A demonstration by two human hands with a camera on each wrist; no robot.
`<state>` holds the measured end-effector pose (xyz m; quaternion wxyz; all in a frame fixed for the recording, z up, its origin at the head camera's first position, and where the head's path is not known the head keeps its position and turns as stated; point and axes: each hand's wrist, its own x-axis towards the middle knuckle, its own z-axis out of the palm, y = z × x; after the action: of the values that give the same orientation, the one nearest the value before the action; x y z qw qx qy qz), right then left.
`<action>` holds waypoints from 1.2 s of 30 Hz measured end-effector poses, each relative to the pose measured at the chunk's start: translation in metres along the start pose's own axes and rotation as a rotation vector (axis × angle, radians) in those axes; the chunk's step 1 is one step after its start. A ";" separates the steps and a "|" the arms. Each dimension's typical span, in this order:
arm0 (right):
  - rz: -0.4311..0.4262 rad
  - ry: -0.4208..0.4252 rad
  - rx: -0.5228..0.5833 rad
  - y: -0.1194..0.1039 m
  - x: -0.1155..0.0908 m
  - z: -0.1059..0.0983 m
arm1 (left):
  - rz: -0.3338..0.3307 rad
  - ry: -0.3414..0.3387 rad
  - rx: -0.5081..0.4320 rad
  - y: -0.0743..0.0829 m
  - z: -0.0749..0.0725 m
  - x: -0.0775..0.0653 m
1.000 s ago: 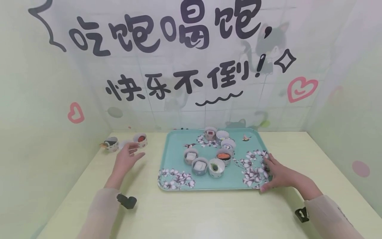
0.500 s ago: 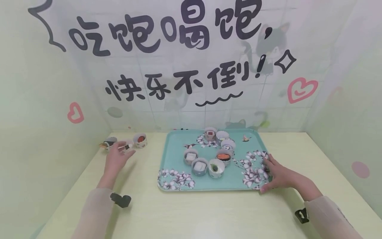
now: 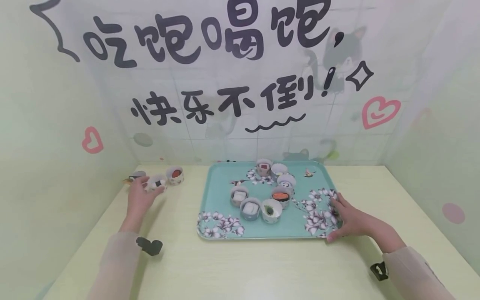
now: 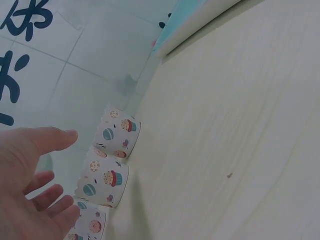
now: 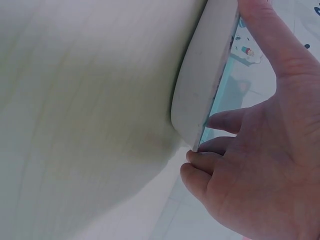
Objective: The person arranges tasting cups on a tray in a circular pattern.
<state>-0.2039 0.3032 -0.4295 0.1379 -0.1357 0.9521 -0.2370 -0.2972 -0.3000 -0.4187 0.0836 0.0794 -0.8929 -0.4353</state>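
My left hand [image 3: 140, 199] reaches to three paper baking cups at the table's back left, thumb and fingers spread apart. Closest to its fingertips is the middle cup [image 3: 156, 183], holding a white piece with a black patch. The cup with a red topping [image 3: 175, 176] stands to its right. The leftmost cup [image 3: 139, 174], with an orange tail sticking out, is partly hidden by the hand. In the left wrist view, a gap shows between the thumb and the patterned cups [image 4: 102, 177]. My right hand [image 3: 350, 220] holds the near right corner of the turquoise tray [image 3: 221, 187], fingers over its rim.
On the tray, several paper cups with sushi-like pieces form a curved row, among them one with an orange topping [image 3: 280, 196] and one with a green garnish [image 3: 271, 211]. A pale wooden table [image 3: 240, 266] carries everything. Printed walls [image 3: 240, 137] enclose the back and sides.
My left hand has moved left, from beside the red-topped cup to the middle cup, which is now more exposed. The right hand and the tray stay in place.
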 end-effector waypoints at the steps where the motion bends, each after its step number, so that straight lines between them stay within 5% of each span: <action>1: 0.001 -0.001 0.002 0.000 0.000 0.000 | -0.007 0.002 -0.003 0.000 0.000 0.001; 18: 0.000 0.011 -0.018 -0.002 -0.003 -0.003 | -0.083 0.019 -0.096 -0.007 0.009 0.016; 27: -0.003 0.010 0.003 -0.002 -0.004 -0.002 | -0.109 0.074 -0.055 -0.010 0.020 0.021; 36: -0.006 0.008 -0.006 -0.002 -0.001 -0.001 | -0.166 0.021 -0.076 -0.018 0.025 0.027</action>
<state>-0.2026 0.3023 -0.4275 0.1329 -0.1381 0.9528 -0.2352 -0.3273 -0.2972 -0.4463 0.0592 0.1546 -0.8652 -0.4733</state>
